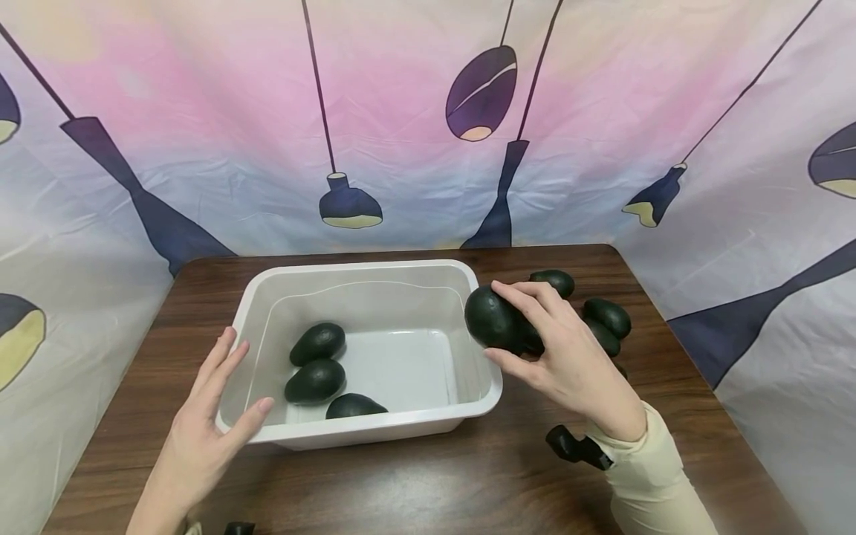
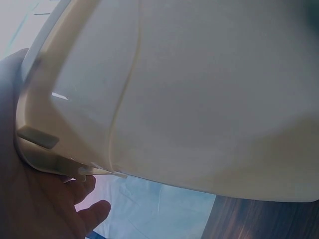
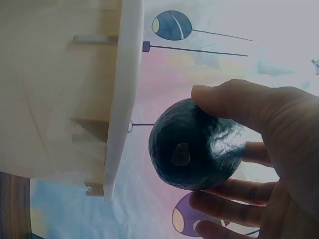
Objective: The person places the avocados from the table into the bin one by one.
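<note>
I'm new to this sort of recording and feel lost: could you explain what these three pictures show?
There's no machine here, just a person's two bare hands. The wide picture comes from a camera worn on the head, looking forward and down. The other two come from cameras on each wrist, close to that hand's work.

On the brown table stands a white tub with three avocados visible inside. More avocados lie to its right, partly hidden by the right hand. That hand holds one avocado near the tub's right rim. The left hand, fingers fairly straight, is at the tub's left side and holds no avocado. Behind hangs a patterned cloth.
</note>
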A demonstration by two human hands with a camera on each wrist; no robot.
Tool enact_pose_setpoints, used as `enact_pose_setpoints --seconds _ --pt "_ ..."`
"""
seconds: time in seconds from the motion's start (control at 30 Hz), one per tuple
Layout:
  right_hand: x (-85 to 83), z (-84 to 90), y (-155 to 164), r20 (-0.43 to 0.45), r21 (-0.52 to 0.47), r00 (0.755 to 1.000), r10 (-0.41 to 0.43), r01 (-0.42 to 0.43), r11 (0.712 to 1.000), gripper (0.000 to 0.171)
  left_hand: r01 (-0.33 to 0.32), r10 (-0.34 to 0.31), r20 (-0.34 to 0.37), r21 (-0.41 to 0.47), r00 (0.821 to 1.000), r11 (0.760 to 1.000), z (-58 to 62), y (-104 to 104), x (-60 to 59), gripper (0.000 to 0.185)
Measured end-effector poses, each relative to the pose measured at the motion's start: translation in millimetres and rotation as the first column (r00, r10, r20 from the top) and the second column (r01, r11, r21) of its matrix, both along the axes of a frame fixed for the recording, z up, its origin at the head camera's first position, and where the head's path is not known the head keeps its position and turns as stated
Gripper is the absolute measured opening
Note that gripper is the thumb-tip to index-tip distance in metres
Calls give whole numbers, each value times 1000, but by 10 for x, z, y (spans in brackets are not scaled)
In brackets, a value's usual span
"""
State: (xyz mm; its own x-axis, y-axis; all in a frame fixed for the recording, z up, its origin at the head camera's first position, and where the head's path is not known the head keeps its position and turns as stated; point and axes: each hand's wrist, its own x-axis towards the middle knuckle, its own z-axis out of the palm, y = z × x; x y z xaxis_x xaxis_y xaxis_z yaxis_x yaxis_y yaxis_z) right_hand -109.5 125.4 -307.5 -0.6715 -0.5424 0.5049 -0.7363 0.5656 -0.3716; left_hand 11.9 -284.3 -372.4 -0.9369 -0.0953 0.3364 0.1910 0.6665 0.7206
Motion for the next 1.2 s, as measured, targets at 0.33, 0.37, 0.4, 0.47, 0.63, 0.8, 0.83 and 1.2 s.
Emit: enact_pose_setpoints --seconds 0.33,0.37,0.4,0.47,0.63,0.8,0.83,1.2 --pt "23 -19 -49 -4 22 999 41 -41 999 81 1 -1 -9 2 1000 1000 -12 -2 6 78" --pt "26 -18 -55 -4 26 999 44 -44 999 81 1 -1 -12 3 1000 1000 -13 -1 6 78" --pt "27 -18 -60 -4 28 999 48 -47 998 81 1 -1 -14 3 1000 1000 -13 -1 6 78" --pt "30 -18 -68 -1 34 999 48 -48 998 81 0 0 -14 2 1000 1000 -9 3 5 78" --pt "30 -19 -83 8 47 999 51 -51 998 79 -3 3 -8 3 1000 1000 -2 6 5 77" --pt "30 -16 -96 14 58 998 56 -57 997 77 -3 3 -6 1 1000 1000 4 1 -1 77" --pt "30 -16 -100 14 59 998 58 -59 997 76 -3 3 -6 1 1000 1000 5 0 -2 77" --pt "28 -14 -141 7 80 997 73 -73 994 76 3 -3 21 4 1000 1000 20 2 5 75"
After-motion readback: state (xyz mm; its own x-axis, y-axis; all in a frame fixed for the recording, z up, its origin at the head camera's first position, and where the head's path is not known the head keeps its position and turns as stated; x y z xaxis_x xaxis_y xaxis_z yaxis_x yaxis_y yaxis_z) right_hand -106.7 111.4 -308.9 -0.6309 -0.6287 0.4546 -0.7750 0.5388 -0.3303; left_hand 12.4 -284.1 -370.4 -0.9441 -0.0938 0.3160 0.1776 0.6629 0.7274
